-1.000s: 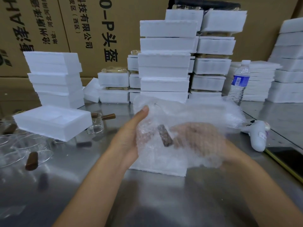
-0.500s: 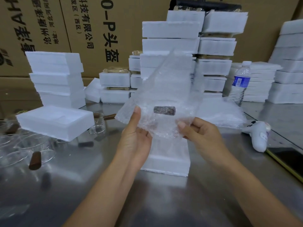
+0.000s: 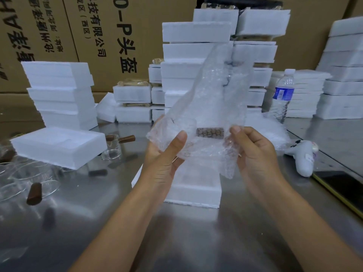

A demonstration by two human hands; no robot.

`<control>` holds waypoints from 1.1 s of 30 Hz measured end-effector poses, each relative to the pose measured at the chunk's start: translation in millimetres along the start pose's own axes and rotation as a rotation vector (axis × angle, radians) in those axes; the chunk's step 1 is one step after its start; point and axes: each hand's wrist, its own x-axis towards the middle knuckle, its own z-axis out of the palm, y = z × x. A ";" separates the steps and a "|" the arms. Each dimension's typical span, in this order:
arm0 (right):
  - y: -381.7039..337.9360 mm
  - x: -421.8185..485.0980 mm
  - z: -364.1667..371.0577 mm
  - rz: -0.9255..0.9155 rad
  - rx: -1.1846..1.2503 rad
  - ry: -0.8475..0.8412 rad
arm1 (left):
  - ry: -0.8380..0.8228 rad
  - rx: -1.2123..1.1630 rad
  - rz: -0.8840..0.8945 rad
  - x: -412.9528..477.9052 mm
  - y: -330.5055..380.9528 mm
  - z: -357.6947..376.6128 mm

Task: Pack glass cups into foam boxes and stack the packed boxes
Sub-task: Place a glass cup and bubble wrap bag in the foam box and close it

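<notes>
We take the open foam box [image 3: 193, 191] on the steel desk [image 3: 196, 242] as our reference. Both hands are raised just above this box and hold one sheet of bubble wrap [image 3: 212, 95] between them.

The left hand [image 3: 165, 160] has its grip closed on the lower left corner of the sheet, with the thumb in front and the fingers behind. The right hand [image 3: 255, 154] pinches the right side of the sheet, so this grip is closed on the wrap too.

The sheet stands up tall above the box. Between the two thumbs we see a brown handle [image 3: 209, 132] through the bubbles, lying level. This is the part of the wrapped glass cup that shows; the glass itself we cannot make out clearly.

To the left of the box a second foam box [image 3: 59, 146] sits tilted over several loose glass cups [image 3: 29, 179] with brown handles.

Behind the box rise the stacks of foam boxes [image 3: 196, 32], and behind them stand cardboard cartons [image 3: 117, 26] with printed characters.

Behind the box and to the right is a water bottle [image 3: 282, 95]. To the right of the box lies a white controller [image 3: 302, 158], and farther right a dark phone [image 3: 341, 185].
</notes>
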 end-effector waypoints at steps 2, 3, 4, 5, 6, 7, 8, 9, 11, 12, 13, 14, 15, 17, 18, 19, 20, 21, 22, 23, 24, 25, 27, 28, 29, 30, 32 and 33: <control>-0.1 1.4 0.2 0.001 0.060 0.029 | -0.003 0.061 -0.008 -0.4 -0.4 -0.8; 0.0 2.0 0.4 0.010 0.084 0.044 | -0.006 0.089 -0.016 -0.9 -0.7 -1.0; -0.1 2.1 0.6 0.019 0.101 0.056 | -0.007 0.122 -0.022 -1.4 -1.2 -1.2; -0.4 1.8 1.2 0.021 0.103 0.066 | -0.006 0.164 -0.023 -2.3 -1.7 -1.3; -0.7 1.3 2.1 0.015 0.086 0.074 | -0.010 0.209 -0.019 -2.7 -1.6 -1.3; -0.7 0.9 2.8 0.003 0.054 0.078 | -0.020 0.250 -0.012 -3.5 -0.7 -1.1; -0.5 0.6 3.5 -0.011 0.020 0.079 | -0.036 0.290 -0.007 -3.9 0.4 -0.4; -0.1 0.5 3.8 -0.024 -0.012 0.079 | -0.052 0.336 -0.005 -4.4 1.6 -0.1; 1.0 0.1 3.9 -0.039 -0.071 0.076 | -0.089 0.431 -0.006 -5.7 3.0 -0.8; 1.9 -0.1 3.4 -0.036 -0.090 0.077 | -0.113 0.470 -0.017 -6.7 3.2 -1.5; 3.3 0.0 2.5 -0.031 -0.104 0.076 | -0.138 0.507 -0.032 -8.3 3.6 -1.9; 4.5 0.3 1.4 -0.027 -0.117 0.073 | -0.159 0.546 -0.046 -9.9 3.9 -2.0; 5.3 0.4 0.7 -0.028 -0.133 0.066 | -0.172 0.587 -0.055 -11.5 3.9 -1.9; 5.4 0.7 0.6 -0.024 -0.177 0.067 | -0.177 0.673 -0.052 -13.1 4.1 -1.9; 4.9 0.4 0.5 -0.019 -0.199 0.068 | -0.173 0.707 -0.043 -13.2 4.4 -1.9; 4.8 0.2 -0.2 -0.015 -0.210 0.068 | -0.171 0.734 -0.032 -13.5 5.1 -2.0; 4.7 -0.1 -1.1 -0.017 -0.205 0.058 | -0.175 0.756 -0.020 -14.0 5.6 -1.7; 4.7 -0.4 -1.8 -0.029 -0.196 0.042 | -0.188 0.777 -0.009 -14.7 5.4 -1.8; 4.5 -1.3 -1.7 -0.054 -0.196 0.024 | -0.209 0.797 -0.002 -15.7 4.9 -1.1; 3.8 -2.7 -1.2 -0.081 -0.204 -0.004 | -0.231 0.817 0.003 -16.7 4.3 -0.3; 3.1 -3.9 -0.5 -0.107 -0.225 -0.039 | -0.252 0.832 0.014 -17.6 3.5 0.5; 2.7 -4.9 0.2 -0.136 -0.268 -0.079 | -0.267 0.841 0.031 -18.2 2.7 1.3; 1.8 -6.1 0.9 -0.184 -0.361 -0.143 | -0.281 0.827 0.061 -18.7 1.5 1.7; 2.0 -5.8 0.3 -0.192 -0.416 -0.170 | -0.286 0.815 0.076 -18.6 1.0 1.4; 3.3 -5.6 -1.0 -0.193 -0.462 -0.203 | -0.297 0.810 0.096 -18.6 0.9 1.0; 3.9 -6.1 -1.7 -0.188 -0.494 -0.243 | -0.316 0.818 0.120 -18.9 1.1 1.3; 6.5 -7.9 -2.8 -0.192 -0.528 -0.313 | -0.355 0.872 0.154 -19.7 1.5 2.9; 7.8 -8.6 -3.2 -0.191 -0.524 -0.330 | -0.362 0.912 0.157 -20.0 1.4 3.3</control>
